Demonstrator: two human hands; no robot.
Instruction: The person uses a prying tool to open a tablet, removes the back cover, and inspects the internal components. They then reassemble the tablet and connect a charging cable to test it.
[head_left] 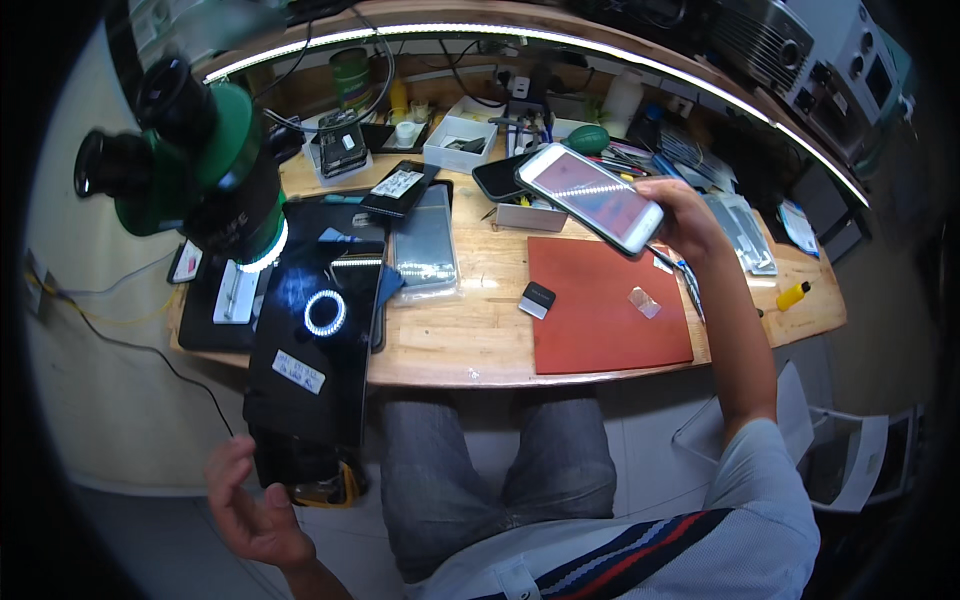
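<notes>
My right hand (684, 217) grips a white-framed smartphone (590, 192) by its right end, holding it up above the back of an orange-red mat (612, 330). Light streaks reflect across the phone's screen. At the lower left my left hand (258, 510) hangs in front of the bench, its fingers loosely curled and apart, with nothing in it. Nearest to that hand is a black tablet (335, 375) with a handwritten label, which juts past the bench's front edge. On the mat lie a small black-and-silver block (537, 299) and a little clear piece of film (644, 302).
A green microscope (215, 170) with a lit ring stands at the left. Behind are white bins (460, 140) of parts, a black device with a label (398, 188) and clear plastic sleeves (425, 240). Tweezers (692, 285) and a yellow bottle (793, 295) lie at the right.
</notes>
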